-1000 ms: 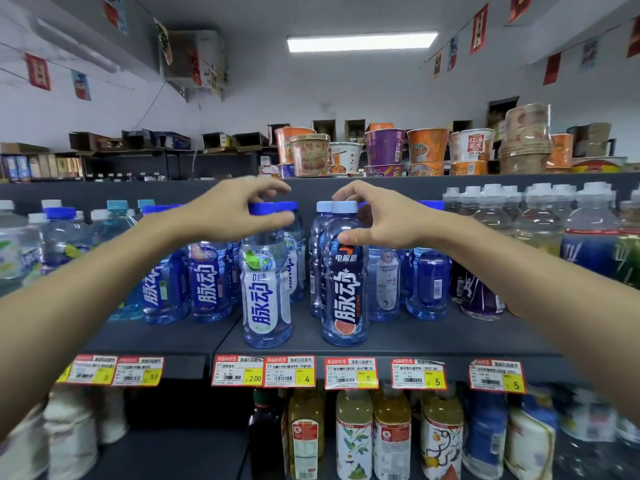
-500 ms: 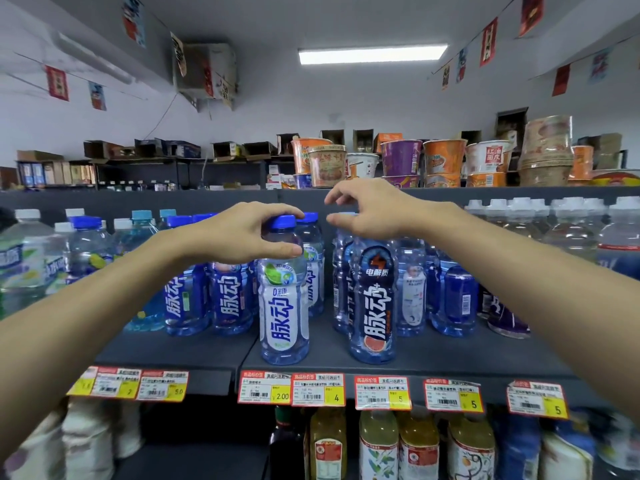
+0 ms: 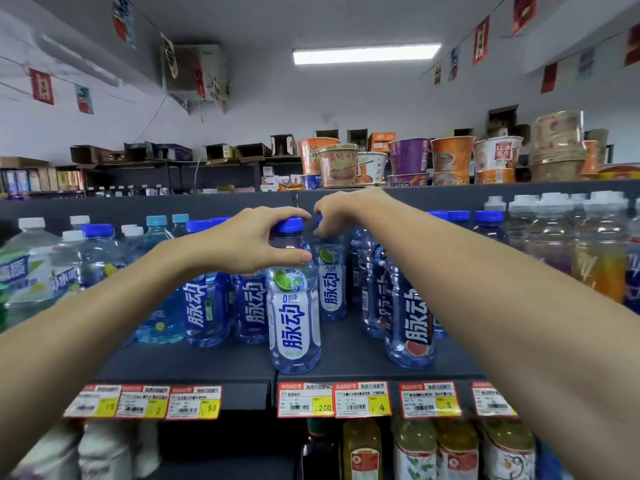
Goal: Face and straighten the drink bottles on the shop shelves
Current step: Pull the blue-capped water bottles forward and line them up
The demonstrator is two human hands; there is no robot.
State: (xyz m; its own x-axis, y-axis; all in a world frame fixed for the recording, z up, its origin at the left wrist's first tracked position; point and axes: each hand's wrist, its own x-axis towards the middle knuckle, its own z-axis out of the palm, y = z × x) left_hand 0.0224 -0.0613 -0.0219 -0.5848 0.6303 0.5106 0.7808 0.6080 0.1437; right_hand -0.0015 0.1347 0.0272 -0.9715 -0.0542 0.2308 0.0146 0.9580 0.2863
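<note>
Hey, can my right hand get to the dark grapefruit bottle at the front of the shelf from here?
Probably yes: the grapefruit bottle stands open at the shelf edge, but the right hand must first release the rear lime bottle.

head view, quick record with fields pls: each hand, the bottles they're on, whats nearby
left: left hand grips the top of the front lime-label bottle
right: right hand pinches the cap of the rear lime-label bottle
front bottle: upright at the shelf front edge, label facing out
neighbour: grapefruit-label bottle, upright, to its right
shelf edge: price tags
top shelf: noodle cups
</note>
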